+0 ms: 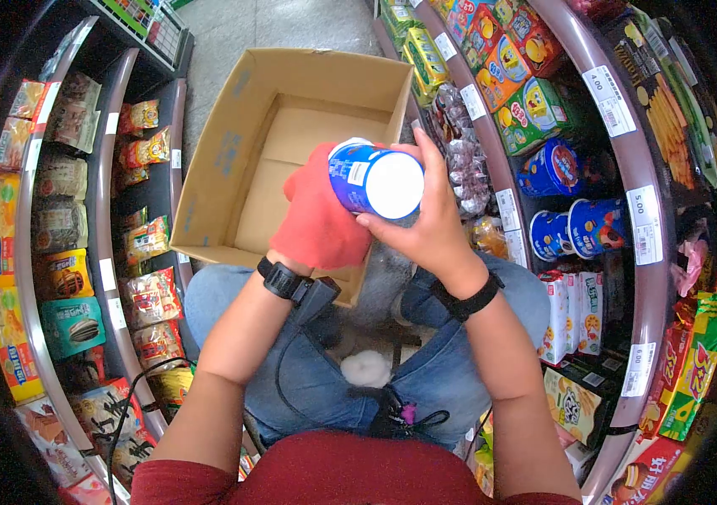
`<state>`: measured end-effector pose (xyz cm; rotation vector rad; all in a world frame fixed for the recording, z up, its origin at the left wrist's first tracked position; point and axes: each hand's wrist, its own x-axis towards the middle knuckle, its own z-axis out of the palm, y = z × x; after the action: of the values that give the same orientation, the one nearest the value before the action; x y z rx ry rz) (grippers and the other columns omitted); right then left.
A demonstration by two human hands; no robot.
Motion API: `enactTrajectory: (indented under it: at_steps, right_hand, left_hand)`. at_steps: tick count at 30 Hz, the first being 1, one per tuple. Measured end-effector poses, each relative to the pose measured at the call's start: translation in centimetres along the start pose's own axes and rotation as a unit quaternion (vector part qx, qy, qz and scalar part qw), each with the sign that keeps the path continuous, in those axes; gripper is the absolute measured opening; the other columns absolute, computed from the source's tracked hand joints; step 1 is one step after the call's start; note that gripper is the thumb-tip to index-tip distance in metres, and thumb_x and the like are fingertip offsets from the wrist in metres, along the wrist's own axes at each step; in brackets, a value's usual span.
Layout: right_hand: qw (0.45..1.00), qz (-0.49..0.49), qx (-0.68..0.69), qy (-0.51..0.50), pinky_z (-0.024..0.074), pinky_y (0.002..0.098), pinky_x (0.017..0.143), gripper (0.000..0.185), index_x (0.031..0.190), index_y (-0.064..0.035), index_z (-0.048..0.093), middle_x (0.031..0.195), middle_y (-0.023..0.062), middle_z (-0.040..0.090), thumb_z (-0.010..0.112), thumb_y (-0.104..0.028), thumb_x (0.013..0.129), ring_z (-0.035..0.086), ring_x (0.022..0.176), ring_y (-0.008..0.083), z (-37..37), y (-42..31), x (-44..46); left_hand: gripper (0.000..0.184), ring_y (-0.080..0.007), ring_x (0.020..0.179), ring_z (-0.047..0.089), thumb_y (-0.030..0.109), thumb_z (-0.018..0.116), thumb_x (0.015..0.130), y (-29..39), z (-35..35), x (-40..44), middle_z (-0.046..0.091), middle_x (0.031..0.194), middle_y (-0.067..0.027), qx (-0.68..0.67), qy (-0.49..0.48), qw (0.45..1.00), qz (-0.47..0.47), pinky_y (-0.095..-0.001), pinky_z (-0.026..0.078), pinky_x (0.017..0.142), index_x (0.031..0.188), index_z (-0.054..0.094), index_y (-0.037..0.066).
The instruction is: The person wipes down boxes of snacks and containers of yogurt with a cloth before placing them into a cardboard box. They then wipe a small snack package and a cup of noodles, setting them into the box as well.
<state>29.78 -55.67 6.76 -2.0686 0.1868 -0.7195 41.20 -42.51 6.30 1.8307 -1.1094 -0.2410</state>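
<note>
A blue printed snack cup point(354, 178) is held tilted above the box, its round white end facing me. My right hand point(426, 219) grips the cup from the right, the thumb below and the fingers along its upper side. A red cloth point(321, 215) covers my left hand point(278, 256), which presses against the cup's left side. The fingers inside the cloth are hidden. Under both hands stands an open cardboard box point(207, 168), with its visible floor bare.
Snack shelves curve along both sides. On the right shelf, similar blue cups point(596, 227) stand near small green and orange boxes point(531, 114). Bagged snacks point(152, 295) fill the left shelf. A black cable point(127, 404) hangs at the left, and my bent knees flank the floor.
</note>
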Motion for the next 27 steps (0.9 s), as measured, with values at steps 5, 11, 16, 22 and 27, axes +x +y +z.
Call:
enactTrajectory:
  at_steps: [5,11,16,22,27]
  right_hand:
    - [0.997,-0.03,-0.067,-0.001,0.0343,0.0481,0.11,0.098,0.145,-0.0041,0.037,0.134,0.0155,0.053,0.088,-0.035,0.066,0.044,0.129,0.0368,0.3,-0.4,-0.3]
    - [0.998,0.051,0.036,0.017,0.0386,0.0459,0.107,0.087,0.139,-0.0021,0.041,0.133,0.0193,0.053,0.086,-0.035,0.073,0.049,0.126,0.0369,2.7,0.9,-1.5]
    - [0.956,0.206,0.2,0.065,0.0462,0.0409,0.099,0.069,0.133,0.0017,0.044,0.125,0.0194,0.059,0.081,-0.028,0.082,0.058,0.117,0.0294,4.2,2.9,-1.8]
    - [0.951,0.228,0.186,0.091,0.0487,0.0369,0.093,0.055,0.127,0.0022,0.05,0.114,0.0136,0.063,0.075,-0.029,0.089,0.061,0.106,0.0212,4.4,4.4,-1.7]
    - [0.884,0.351,0.301,0.065,0.0502,0.0305,0.085,0.044,0.118,-0.0041,0.058,0.105,0.0058,0.065,0.069,-0.039,0.092,0.062,0.094,0.0135,3.8,3.3,-1.3]
  left_hand:
    - [0.064,-0.025,0.111,0.061,0.022,0.079,0.071,-2.5,0.2,-0.8,0.062,0.121,-0.0109,0.077,-0.037,0.994,0.068,-0.0356,0.047,0.099,0.127,0.054,0.005]
    - [0.043,-0.0183,0.126,0.05,0.021,0.046,0.103,0.7,1.7,-0.8,0.055,0.137,-0.0085,-0.481,0.091,0.845,-0.214,-0.0312,0.038,0.108,0.141,0.044,0.002]
    - [0.051,-0.029,0.129,0.047,0.024,0.041,0.104,0.8,3.0,-0.2,0.046,0.144,-0.0194,-0.182,0.134,0.968,-0.106,-0.0355,0.038,0.107,0.147,0.034,-0.004]
    - [0.057,-0.0476,0.109,0.05,0.013,0.061,0.085,1.6,4.3,-1.3,0.05,0.118,-0.0288,0.202,0.068,0.973,-0.086,-0.0474,0.044,0.095,0.135,0.039,-0.006]
    - [0.074,-0.047,0.108,0.053,0.01,0.065,0.072,1.2,2.1,-1.2,0.052,0.116,-0.0318,0.236,-0.048,0.97,-0.015,-0.0472,0.043,0.096,0.136,0.034,-0.012]
